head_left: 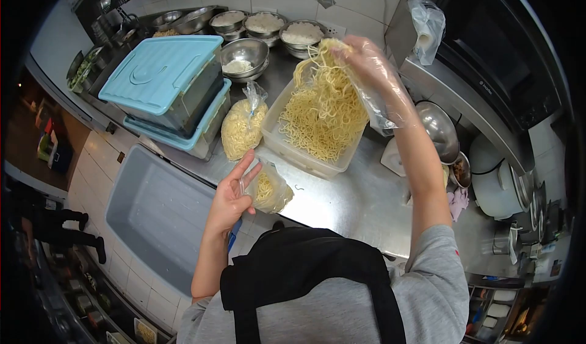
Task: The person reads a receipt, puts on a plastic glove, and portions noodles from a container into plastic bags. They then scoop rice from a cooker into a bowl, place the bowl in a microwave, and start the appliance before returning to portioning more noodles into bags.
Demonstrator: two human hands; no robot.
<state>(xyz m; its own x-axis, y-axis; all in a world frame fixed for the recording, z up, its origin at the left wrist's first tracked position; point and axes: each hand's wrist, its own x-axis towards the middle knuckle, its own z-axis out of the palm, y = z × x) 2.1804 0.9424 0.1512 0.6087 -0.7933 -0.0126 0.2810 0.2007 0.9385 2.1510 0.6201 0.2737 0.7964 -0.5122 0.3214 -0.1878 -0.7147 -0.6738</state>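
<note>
A clump of yellow noodles (332,78) hangs from my right hand (363,60), which wears a clear plastic glove and is closed on it. Beneath it, a translucent plastic bin (329,168) holds a heap of the same noodles. My left hand (235,191) is at the counter's front edge, with a small clear bag (273,191) of noodles hanging at its fingers; two fingers are stretched out and the others curl at the bag's mouth. A tied clear bag (243,129) of pale food pieces stands left of the bin.
Two stacked tubs with blue lids (162,75) stand on the left. Metal bowls (244,54) line the back. A grey tub (162,197) is below the counter (366,191). A black appliance (488,57) and a metal bowl (436,130) are at right. A person's legs (70,228) show at far left.
</note>
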